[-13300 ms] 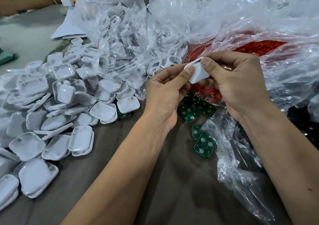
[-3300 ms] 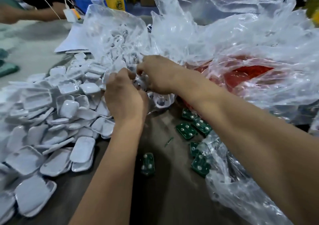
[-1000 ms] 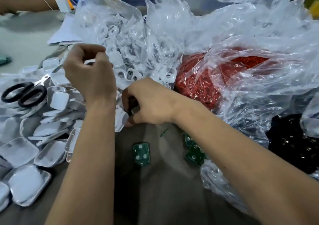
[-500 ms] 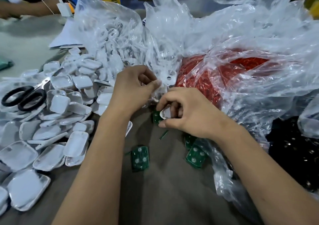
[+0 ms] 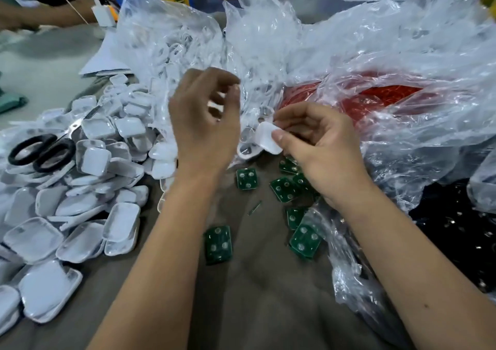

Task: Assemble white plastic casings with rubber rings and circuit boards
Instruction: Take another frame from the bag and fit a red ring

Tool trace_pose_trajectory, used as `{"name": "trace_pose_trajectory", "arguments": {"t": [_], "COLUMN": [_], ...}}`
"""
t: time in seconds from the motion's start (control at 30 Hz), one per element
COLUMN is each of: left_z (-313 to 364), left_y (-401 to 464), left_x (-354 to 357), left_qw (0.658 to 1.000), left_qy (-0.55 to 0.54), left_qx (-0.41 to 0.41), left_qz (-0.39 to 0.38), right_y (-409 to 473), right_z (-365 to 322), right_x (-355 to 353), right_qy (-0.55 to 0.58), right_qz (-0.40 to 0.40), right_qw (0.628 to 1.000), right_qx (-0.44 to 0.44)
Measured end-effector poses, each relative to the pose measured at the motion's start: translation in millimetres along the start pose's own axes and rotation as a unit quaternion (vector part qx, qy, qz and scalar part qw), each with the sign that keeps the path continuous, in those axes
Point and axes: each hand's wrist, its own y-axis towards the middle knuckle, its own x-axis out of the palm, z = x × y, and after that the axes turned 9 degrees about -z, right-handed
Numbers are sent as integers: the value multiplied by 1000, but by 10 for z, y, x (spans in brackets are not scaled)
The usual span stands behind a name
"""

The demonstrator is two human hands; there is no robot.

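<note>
Your right hand (image 5: pixel 319 148) pinches one small white rounded-square plastic casing (image 5: pixel 268 138) just above the scattered green square circuit boards (image 5: pixel 281 190), your left hand (image 5: pixel 205 124) curls empty beside it (ring and board apparently still unfitted), many casings piled left.

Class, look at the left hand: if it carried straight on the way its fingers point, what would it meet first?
Most likely the clear plastic bag of white parts just beyond the left hand; its fingertips seem near the crumpled film, though depth is unclear.
</note>
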Motion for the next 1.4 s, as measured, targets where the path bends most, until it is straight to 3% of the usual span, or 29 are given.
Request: {"name": "trace_pose_trajectory", "arguments": {"t": [0.07, 0.13, 0.23, 0.37, 0.47, 0.63, 0.73, 0.8, 0.9, 1.03, 1.1, 1.17, 1.4], "left_z": [69, 71, -45, -154, -135, -126, -111, -127, -134, -142, -112, -22, 204], "left_y": [-62, -107, -89, -26, -27, -39, -42, -44, -64, -10, 21, 25, -136], "left_x": [84, 122, 54, -38, -37, -61, -89, -85, -48, -77, -97, -93, 138], "left_qw": [998, 998, 989, 946, 939, 949, 938, 936, 946, 959, 965, 973, 997], "left_qy": [10, 46, 81, -74, -77, -61, -89, -52, -40, -98, -85, -57, -51], "left_qx": [39, 8, -121, -280, -254, -197, -184, -172, -200, -262, -240, -188, -42], "left_qz": [-47, -43, -12, -148, -220, -239, -280, -304, -253, -51, 62, 124, 47], "right_y": [13, 14, 10, -22, -57, -46, -48, -55, -68, -58, -37, -17, 49], "right_z": [16, 17, -4, -35, -18, 38, 49, 52, 34, 5, 1, 6, -109], "right_x": [-39, -54, -44, -6, 39, 22, 49, 66, 46, 65, 99, 116, 105], "right_qy": [25, 49, 69, 50, -2, -77, -108, -132, -150, -181, -196, -212, -262], "right_qz": [36, 52, 36, -101, -155, -83, -79, -85, -84, -89, -93, -95, -128], "right_qw": [999, 997, 996, 993, 988, 993, 990, 987, 984, 978, 975, 971, 954], "right_qx": [18, 37, 54, 34, 28, 33, 40, 42, 46, 48, 48, 48, 66]}}
